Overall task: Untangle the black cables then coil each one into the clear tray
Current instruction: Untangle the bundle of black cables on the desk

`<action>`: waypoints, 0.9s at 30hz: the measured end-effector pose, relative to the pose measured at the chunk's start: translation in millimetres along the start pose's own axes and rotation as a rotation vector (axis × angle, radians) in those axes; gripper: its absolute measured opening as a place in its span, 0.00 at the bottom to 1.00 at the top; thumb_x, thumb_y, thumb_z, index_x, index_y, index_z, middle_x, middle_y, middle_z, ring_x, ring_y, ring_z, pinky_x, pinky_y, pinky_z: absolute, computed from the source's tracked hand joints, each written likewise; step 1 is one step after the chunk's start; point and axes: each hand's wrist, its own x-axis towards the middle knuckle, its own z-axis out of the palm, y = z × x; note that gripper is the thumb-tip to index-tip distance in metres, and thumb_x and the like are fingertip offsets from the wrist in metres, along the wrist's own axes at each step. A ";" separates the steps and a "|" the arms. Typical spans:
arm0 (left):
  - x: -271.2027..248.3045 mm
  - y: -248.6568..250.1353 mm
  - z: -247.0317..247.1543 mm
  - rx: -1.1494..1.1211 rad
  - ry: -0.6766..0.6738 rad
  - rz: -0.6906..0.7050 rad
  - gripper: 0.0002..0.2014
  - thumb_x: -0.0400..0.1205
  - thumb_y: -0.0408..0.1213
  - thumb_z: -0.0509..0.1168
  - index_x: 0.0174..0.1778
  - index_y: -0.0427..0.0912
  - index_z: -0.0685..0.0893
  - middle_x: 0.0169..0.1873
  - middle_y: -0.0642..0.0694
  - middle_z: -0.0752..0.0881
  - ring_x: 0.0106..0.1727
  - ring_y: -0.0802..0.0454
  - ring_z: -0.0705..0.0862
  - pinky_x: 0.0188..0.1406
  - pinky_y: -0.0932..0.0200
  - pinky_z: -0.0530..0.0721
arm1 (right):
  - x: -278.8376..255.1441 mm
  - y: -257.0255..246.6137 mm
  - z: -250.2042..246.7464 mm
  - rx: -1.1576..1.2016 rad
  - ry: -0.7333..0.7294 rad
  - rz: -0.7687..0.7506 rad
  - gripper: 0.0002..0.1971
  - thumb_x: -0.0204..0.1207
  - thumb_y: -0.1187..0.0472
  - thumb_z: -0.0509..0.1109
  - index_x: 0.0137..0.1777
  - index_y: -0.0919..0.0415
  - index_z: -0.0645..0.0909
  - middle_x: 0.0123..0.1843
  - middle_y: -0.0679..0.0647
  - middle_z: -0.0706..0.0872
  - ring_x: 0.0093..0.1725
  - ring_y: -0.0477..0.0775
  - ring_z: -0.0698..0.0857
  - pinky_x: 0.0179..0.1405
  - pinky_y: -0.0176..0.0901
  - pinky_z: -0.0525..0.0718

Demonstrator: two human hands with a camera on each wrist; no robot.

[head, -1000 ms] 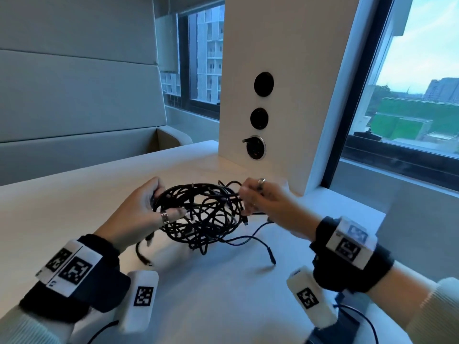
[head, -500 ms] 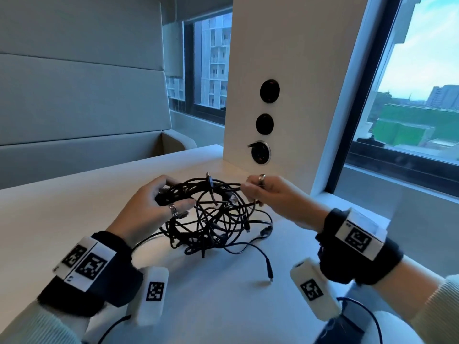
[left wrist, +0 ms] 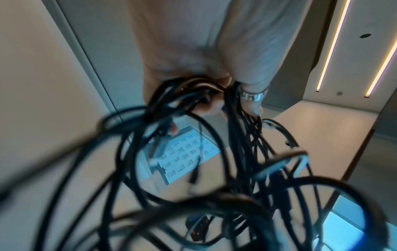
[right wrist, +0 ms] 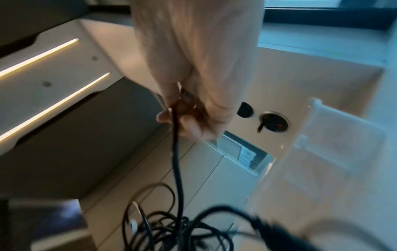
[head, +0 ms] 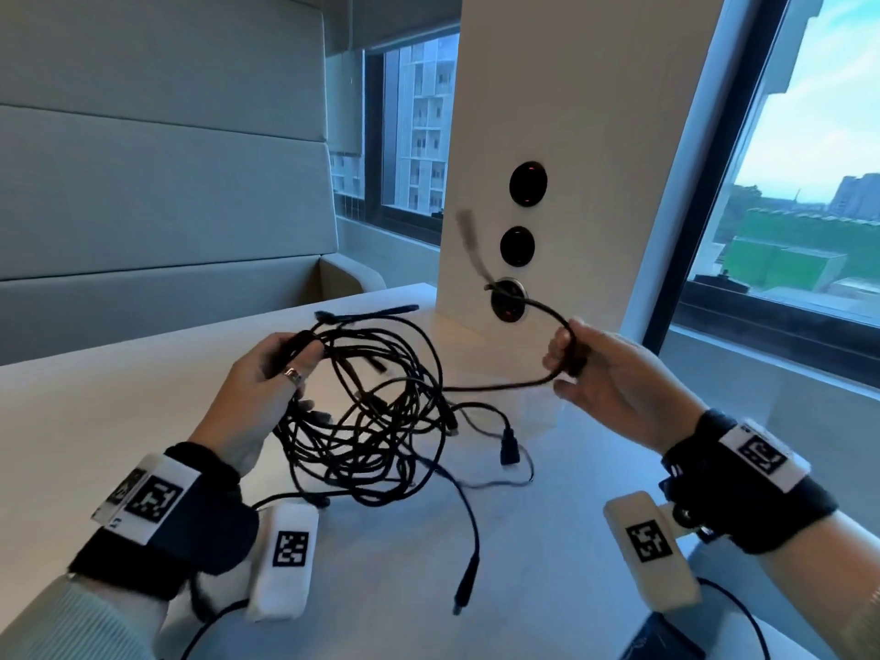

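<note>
A loose tangle of black cables [head: 376, 421] hangs over the white table [head: 119, 412]. My left hand [head: 295, 362] grips a bunch of its loops at the upper left, and the fingers curl round them in the left wrist view [left wrist: 206, 101]. My right hand [head: 564, 359] pinches a single cable [head: 495, 387] drawn out to the right. That cable's free end [head: 469, 235] whips up, blurred, in front of the pillar. The right wrist view shows the same strand [right wrist: 177, 161] running down from the right hand [right wrist: 182, 117] to the tangle. The clear tray [right wrist: 335, 135] lies on the table by the pillar.
A white pillar [head: 571, 111] with three round black sockets [head: 527, 183] stands just behind the cables. Loose plug ends [head: 509, 452] trail toward the near edge of the table. Windows are to the right and a padded wall to the left. A dark object [head: 662, 640] sits at the bottom right.
My right hand has pulled one cable out of the tangle to the right and upward. The ball has loosened and spread into wide loops. My left hand has kept its hold.
</note>
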 end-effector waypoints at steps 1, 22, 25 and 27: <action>-0.6 -0.3 4.6 0.020 -0.006 0.027 0.04 0.81 0.37 0.64 0.39 0.47 0.79 0.24 0.56 0.76 0.26 0.61 0.71 0.25 0.69 0.78 | 0.1 -2.0 4.5 -0.061 -0.030 0.041 0.11 0.76 0.51 0.62 0.42 0.58 0.78 0.30 0.48 0.70 0.33 0.47 0.69 0.26 0.34 0.71; -15.2 10.0 -2.4 -0.113 -0.229 0.025 0.12 0.72 0.30 0.70 0.35 0.48 0.73 0.25 0.61 0.80 0.29 0.66 0.77 0.36 0.63 0.69 | -0.4 33.4 13.3 -1.215 0.075 0.069 0.13 0.78 0.46 0.66 0.43 0.55 0.81 0.26 0.44 0.83 0.23 0.41 0.79 0.39 0.36 0.79; -24.3 10.1 -0.3 -0.073 -0.380 0.049 0.17 0.57 0.43 0.73 0.35 0.46 0.73 0.29 0.57 0.82 0.32 0.63 0.79 0.32 0.71 0.74 | 8.2 43.0 34.7 -1.509 -0.076 -0.022 0.20 0.79 0.44 0.63 0.68 0.50 0.74 0.56 0.44 0.84 0.57 0.48 0.82 0.72 0.52 0.68; -28.8 7.2 -1.7 0.065 -0.435 0.082 0.17 0.57 0.46 0.75 0.34 0.49 0.75 0.35 0.50 0.81 0.37 0.58 0.79 0.37 0.68 0.76 | 14.2 53.0 45.7 -1.583 -0.249 0.160 0.24 0.80 0.50 0.64 0.73 0.58 0.70 0.67 0.54 0.79 0.65 0.55 0.78 0.64 0.43 0.72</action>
